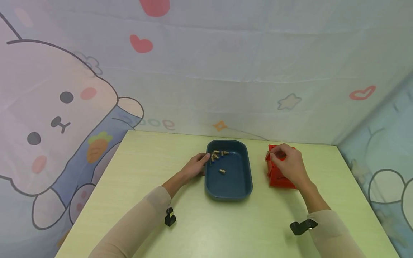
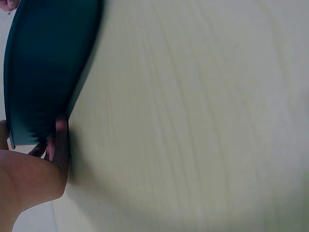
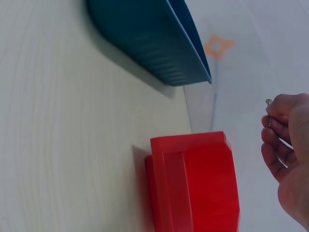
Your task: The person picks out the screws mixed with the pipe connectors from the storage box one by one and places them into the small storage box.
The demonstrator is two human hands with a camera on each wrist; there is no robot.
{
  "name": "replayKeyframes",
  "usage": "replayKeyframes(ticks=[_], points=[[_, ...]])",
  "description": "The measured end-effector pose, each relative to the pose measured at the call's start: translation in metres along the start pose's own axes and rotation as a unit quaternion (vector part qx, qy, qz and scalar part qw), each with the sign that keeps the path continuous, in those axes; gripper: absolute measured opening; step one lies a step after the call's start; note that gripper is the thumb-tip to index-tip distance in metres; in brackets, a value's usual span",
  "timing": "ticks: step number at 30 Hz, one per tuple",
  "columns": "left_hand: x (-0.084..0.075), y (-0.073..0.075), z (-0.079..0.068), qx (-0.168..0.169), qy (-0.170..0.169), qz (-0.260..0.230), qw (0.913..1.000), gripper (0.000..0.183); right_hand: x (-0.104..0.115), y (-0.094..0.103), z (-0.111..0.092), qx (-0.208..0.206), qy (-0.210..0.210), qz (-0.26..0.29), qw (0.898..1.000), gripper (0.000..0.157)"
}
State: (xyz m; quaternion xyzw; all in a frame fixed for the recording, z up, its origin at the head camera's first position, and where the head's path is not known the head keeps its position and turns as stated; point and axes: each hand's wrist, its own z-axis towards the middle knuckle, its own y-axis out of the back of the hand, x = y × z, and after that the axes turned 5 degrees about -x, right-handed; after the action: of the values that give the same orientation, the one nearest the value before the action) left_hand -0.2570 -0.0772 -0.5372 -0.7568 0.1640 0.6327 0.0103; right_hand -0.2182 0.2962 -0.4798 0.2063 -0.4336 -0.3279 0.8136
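A blue rectangular tray [image 1: 229, 197] stands on the table with several brass fittings [image 1: 215, 156] gathered at its far left and one brass fitting [image 1: 222, 171] apart from them. My left hand [image 1: 195, 165] grips the tray's left wall, thumb at the rim and fingers along the outside, as the left wrist view shows. Between thumb and fingertips, my right hand [image 1: 288, 163] pinches a small metal screw [image 3: 269, 102] with its head up. That hand is above the red plastic bin [image 3: 212, 188], right of the tray, and hides part of it in the head view.
The pale wood-grain table [image 1: 226, 229] ends at a printed cloth [image 1: 206, 79] hanging behind it. Another cloth [image 1: 387, 143] hangs along the right side. A strip of tabletop separates the tray from the red bin. Black wrist cameras [image 1: 170, 217] sit at both sleeves.
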Motion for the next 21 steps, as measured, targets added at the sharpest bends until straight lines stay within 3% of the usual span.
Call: replayKeyframes(ticks=[21], points=[[0.001, -0.002, 0.002, -0.009, 0.001, 0.004, 1.0000, 0.063, -0.021, 0.012, 0.003, 0.002, -0.054, -0.012, 0.998, 0.004]])
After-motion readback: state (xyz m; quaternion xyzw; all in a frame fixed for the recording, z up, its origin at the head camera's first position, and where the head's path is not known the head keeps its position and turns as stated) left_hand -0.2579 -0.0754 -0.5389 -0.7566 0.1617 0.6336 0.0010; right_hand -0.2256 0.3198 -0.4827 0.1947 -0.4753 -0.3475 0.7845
